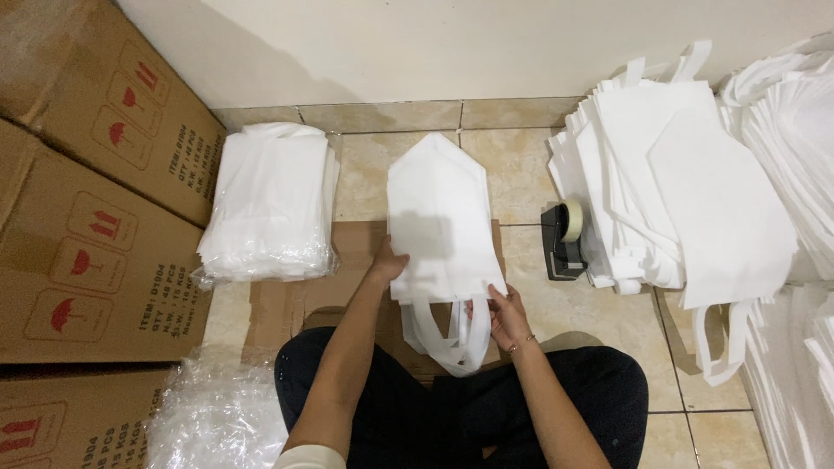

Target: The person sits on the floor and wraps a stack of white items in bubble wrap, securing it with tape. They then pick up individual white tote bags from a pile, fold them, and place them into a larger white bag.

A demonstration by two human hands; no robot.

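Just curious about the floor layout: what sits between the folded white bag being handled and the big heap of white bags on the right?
A black tape dispenser stands there, head view.

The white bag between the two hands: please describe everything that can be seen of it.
The white bag looks like thin non-woven fabric. It lies flat on a brown cardboard sheet, its far corners folded into a point toward the wall. Two loop handles hang at the near end. The left hand grips its left edge, and the right hand its near right corner.
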